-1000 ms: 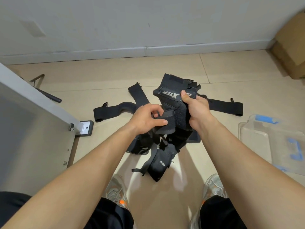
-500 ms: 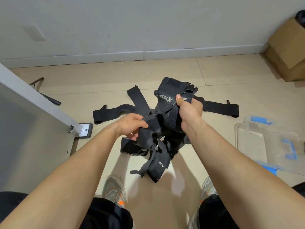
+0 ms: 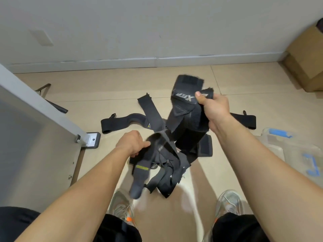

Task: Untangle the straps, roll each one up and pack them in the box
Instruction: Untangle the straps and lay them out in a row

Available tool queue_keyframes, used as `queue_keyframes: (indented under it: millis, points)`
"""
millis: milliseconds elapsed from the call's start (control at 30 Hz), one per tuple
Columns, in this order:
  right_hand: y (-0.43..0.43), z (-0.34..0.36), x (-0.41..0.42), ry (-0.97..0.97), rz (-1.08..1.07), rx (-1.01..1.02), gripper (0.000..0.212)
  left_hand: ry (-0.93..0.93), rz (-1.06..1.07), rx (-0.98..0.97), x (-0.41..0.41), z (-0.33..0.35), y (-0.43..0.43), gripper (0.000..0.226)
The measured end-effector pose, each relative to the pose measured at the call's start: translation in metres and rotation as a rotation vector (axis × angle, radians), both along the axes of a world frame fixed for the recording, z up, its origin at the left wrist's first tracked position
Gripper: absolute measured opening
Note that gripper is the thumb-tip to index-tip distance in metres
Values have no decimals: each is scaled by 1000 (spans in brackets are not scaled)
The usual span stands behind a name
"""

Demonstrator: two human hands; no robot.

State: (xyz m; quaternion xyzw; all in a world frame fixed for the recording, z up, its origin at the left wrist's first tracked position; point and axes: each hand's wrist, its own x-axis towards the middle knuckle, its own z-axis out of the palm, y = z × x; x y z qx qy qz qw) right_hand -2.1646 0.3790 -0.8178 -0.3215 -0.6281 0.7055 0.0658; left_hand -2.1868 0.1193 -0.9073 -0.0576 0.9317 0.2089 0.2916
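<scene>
my hands have pulled apart now: right hand [image 3: 215, 109] clamped on the strap bundle [image 3: 185, 123], left hand [image 3: 132, 143] gripping a strap [image 3: 142, 170] below it.

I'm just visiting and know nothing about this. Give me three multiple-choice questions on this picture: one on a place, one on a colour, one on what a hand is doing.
1. Where is the clear plastic box with blue latches? A. on the floor at the person's right; B. on the person's lap; C. against the wall.
2. What colour is the band on the black strap hanging from the left hand? A. red; B. yellow-green; C. white.
3. What is the right hand doing? A. resting flat on the floor; B. hanging empty; C. gripping the wide black lettered strap.
Answers: 1 A, it stands on the floor, on the right side. 2 B, a yellow-green stripe crosses that strap. 3 C, it grips that strap in the air.
</scene>
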Motion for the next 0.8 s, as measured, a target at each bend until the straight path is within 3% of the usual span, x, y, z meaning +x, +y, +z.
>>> queue_keyframes:
  millis: [67, 133, 233, 333, 433, 533, 633, 800]
  points:
    - [-13, -2, 2, 3, 85, 4, 17, 111, 58, 153, -5, 12, 18, 21]
    - [-20, -8, 6, 5, 147, 24, 14, 173, 227, 514, -11, 34, 38, 22]
    - [-17, -16, 15, -21, 133, -26, 15, -28, 295, 871, -13, 60, 67, 61]
    - [-10, -17, 17, -28, 69, -76, 14, -109, 306, 1002, -2, 62, 76, 71]
    - [-7, -12, 17, -6, 19, -97, 17, 132, 353, 870, 3, 72, 85, 37]
    - [-10, -7, 15, -49, -54, -67, 35, 300, 313, 804, 4, 101, 94, 29]
    - [-15, 7, 13, -75, -131, 18, 50, 241, 300, 861, 3, 136, 93, 14]
    - [-10, 62, 19, -51, -31, 145, 22, 32, 488, 1181, 6, 193, 71, 21]
